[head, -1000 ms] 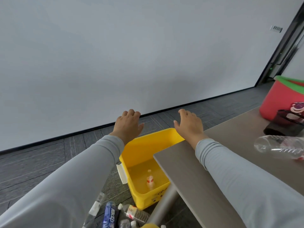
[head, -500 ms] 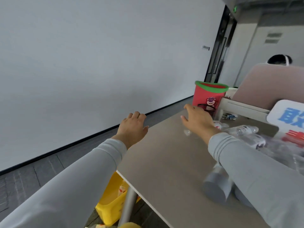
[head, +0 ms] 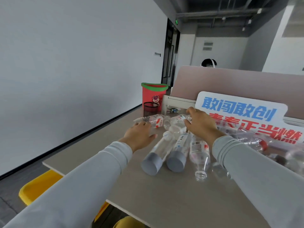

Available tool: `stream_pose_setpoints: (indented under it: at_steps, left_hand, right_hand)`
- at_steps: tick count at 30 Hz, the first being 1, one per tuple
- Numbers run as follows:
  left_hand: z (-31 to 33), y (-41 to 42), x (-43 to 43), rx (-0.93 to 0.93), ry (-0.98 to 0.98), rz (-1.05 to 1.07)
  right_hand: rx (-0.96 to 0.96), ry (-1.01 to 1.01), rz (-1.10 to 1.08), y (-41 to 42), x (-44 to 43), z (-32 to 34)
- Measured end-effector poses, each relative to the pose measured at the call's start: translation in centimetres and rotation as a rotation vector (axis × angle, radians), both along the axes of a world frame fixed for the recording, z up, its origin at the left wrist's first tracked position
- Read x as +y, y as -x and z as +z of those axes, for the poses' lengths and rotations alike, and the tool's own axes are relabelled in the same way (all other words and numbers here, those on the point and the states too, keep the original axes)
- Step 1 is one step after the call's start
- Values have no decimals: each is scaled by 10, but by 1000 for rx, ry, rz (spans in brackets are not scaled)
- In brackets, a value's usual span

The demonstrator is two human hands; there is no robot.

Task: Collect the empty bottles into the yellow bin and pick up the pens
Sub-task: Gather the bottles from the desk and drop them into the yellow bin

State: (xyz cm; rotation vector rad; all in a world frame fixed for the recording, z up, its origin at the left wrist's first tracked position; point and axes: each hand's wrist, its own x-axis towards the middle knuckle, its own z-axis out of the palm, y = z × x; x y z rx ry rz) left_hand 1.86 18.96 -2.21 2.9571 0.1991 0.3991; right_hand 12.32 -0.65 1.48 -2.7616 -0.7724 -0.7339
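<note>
Head view shows the red-labelled bottle [head: 153,121] lying crosswise on the desk [head: 164,195], at the straight, close-set fingers of the left hand [head: 139,135] — the right hand [head: 201,125] curls round a neighbouring bottle [head: 178,119] — yellow bin [head: 37,186] down left.

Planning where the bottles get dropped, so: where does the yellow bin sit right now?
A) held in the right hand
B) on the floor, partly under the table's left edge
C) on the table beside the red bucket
B: the yellow bin shows down on the floor, partly hidden beneath the edge of the table.
</note>
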Motion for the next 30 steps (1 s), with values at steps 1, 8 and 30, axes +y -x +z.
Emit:
stream_pose_setpoints:
  at_steps: [1, 8, 30]
  left_hand:
    - [0, -2, -10, 34, 32, -15]
    - [-18, -16, -44, 337, 192, 13]
    - [-17, 11, -24, -9, 75, 73]
  right_hand:
    - [3, -4, -8, 3, -10, 0]
    - [-11, 12, -32, 21, -55, -5]
    - [597, -262, -276, 35, -31, -58]
